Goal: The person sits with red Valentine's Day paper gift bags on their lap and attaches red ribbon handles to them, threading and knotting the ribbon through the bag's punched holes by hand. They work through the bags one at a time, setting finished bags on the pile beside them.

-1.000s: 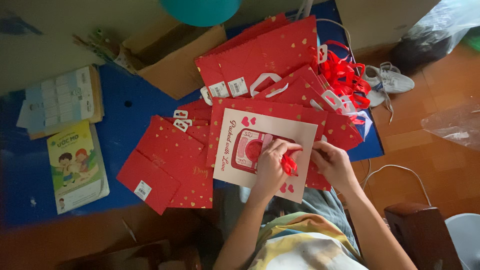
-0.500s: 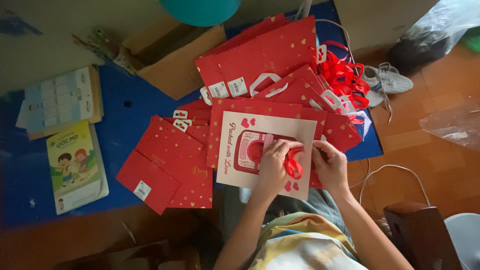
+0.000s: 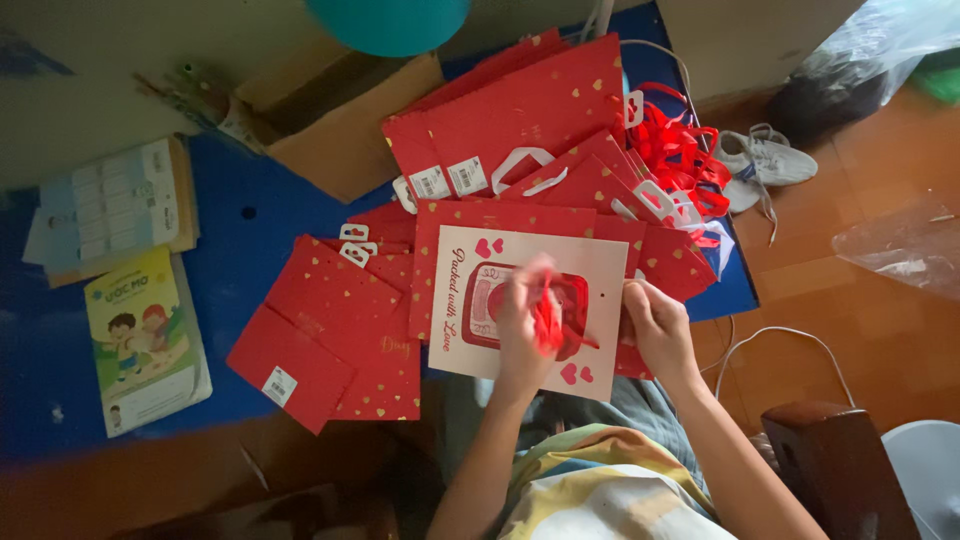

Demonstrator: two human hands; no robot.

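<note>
Two hands work over a cream gift bag [image 3: 470,300] that lies flat at the near edge of a blue counter [image 3: 250,220], on top of a spread of red bags. The left hand [image 3: 522,320] is blurred, its fingers closed around a red ribbon [image 3: 548,322] held over the bag's red centre panel. The right hand [image 3: 655,322] rests at the bag's right edge, fingers curled on that edge, just beside a small hole in the card. Around the cream bag, flat red bags [image 3: 340,330] with gold hearts fan out to the left and behind, some showing white labels and white handles. More red ribbons [image 3: 680,150] lie in a loose heap at the counter's far right corner, touching the red bags. An open cardboard box [image 3: 340,140] sits behind the bags, and a teal round thing [image 3: 390,20] shows at the top edge. On the counter's left end lie a yellow children's book [image 3: 145,340] and, beyond it, a pale booklet [image 3: 110,205]. On the wooden floor to the right are a white shoe [image 3: 765,160], a clear plastic bag [image 3: 900,250] and a white cord [image 3: 790,335]. A dark wooden chair corner [image 3: 830,460] stands near the person's right arm.
</note>
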